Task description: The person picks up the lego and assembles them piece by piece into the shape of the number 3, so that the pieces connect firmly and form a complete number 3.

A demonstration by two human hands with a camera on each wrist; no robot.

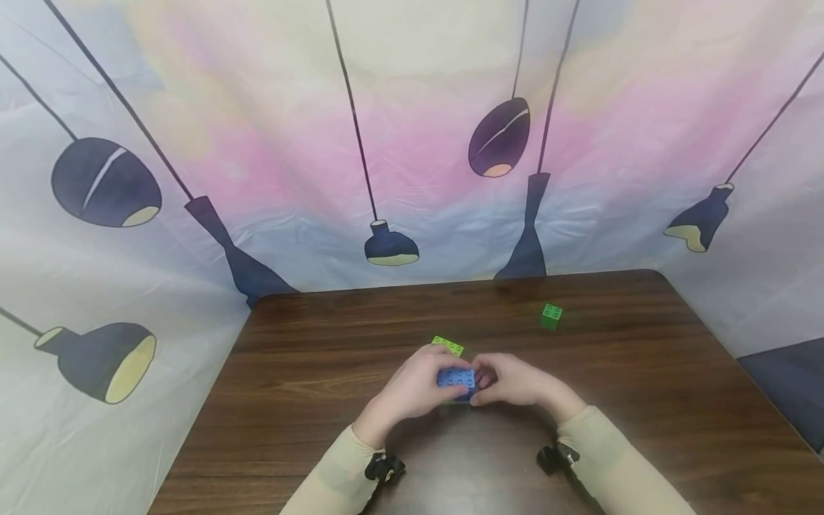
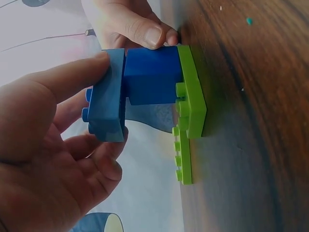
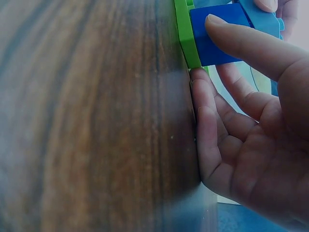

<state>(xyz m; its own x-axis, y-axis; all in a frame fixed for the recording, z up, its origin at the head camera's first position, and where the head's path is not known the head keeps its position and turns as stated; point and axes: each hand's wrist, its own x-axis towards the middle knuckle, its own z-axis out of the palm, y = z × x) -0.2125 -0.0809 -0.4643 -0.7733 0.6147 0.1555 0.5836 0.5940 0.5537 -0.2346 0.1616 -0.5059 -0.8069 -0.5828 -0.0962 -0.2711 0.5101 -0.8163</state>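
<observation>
the left hand is gripping a light-blue plastic brick, studs facing up, long axis running sideways. the right hand is pinching the boxy dark-blue block beneath, over the wood-grained desk.

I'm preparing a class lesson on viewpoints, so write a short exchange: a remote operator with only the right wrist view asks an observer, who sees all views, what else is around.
Operator: I see a dark blue brick on a lime plate. Is any brick lying apart?
Observer: Yes, a green brick sits beyond the right hand, toward the table's far edge.
Operator: Is there another lime plate?
Observer: Yes, the head view shows a second lime plate just beyond the left hand, studs up.
</observation>
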